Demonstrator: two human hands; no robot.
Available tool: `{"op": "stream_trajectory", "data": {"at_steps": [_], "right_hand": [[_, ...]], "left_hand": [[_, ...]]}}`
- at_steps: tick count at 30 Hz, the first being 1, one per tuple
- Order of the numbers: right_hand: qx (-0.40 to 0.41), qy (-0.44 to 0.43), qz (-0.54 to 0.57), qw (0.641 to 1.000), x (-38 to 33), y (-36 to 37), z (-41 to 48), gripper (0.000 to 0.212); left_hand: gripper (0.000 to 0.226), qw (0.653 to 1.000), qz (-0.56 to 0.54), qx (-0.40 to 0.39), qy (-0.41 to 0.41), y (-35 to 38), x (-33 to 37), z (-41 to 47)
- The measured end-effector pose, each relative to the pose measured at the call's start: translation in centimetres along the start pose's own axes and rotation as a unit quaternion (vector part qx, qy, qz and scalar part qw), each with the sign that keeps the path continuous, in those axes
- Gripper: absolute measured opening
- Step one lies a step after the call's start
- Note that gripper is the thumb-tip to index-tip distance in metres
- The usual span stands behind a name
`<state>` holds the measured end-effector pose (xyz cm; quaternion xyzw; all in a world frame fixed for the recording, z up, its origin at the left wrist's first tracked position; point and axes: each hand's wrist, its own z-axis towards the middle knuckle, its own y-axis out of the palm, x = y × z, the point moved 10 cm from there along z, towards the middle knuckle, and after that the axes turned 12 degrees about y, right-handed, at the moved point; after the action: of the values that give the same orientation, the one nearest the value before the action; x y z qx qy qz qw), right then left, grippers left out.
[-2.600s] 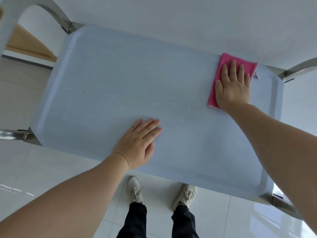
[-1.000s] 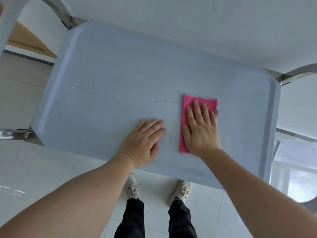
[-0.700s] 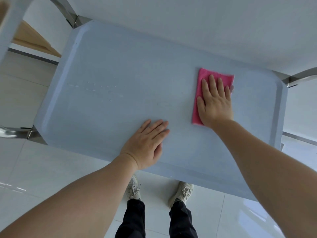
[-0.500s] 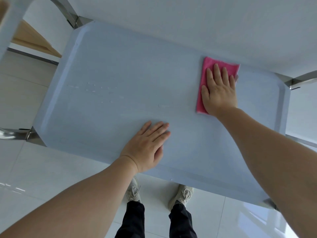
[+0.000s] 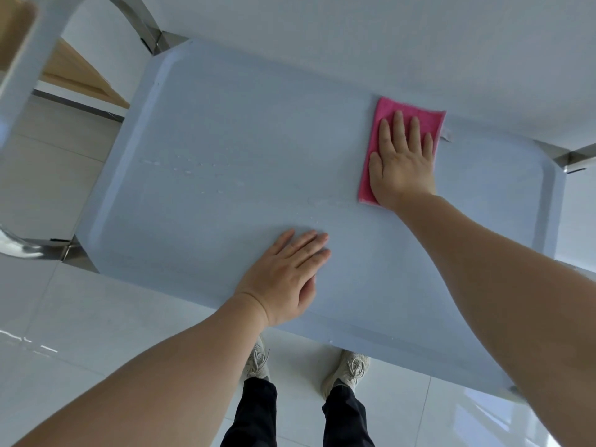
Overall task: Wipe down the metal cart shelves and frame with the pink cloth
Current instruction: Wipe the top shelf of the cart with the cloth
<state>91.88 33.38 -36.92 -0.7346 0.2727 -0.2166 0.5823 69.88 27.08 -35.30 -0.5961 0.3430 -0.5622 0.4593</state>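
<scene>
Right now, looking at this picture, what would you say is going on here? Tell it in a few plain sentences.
A person is wiping the top shelf of a metal cart. The right hand presses a pink cloth flat on the shelf near its far edge. The left hand rests flat near the front edge, holding nothing. Water drops lie on the shelf's left part.
</scene>
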Motion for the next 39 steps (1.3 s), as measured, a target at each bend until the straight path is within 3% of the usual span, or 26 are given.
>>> {"op": "stream_trajectory", "data": {"at_steps": [12,30,39], "right_hand": [[-0.025,-0.047,0.006,0.999,-2.8,2.1,-7.9,0.065],[-0.027,0.011,0.044,0.999,-3.4,5.2,-21.9,0.061],[-0.026,0.030,0.027,0.999,-3.6,5.4,-23.2,0.062]], "left_hand": [[0.045,1.000,0.005,-0.009,-0.008,-0.1,-0.2,-0.1],[0.045,1.000,-0.022,0.003,-0.012,-0.8,-0.1,-0.1],[0.039,0.998,-0.055,0.032,-0.005,-2.3,-1.0,-2.0]]}}
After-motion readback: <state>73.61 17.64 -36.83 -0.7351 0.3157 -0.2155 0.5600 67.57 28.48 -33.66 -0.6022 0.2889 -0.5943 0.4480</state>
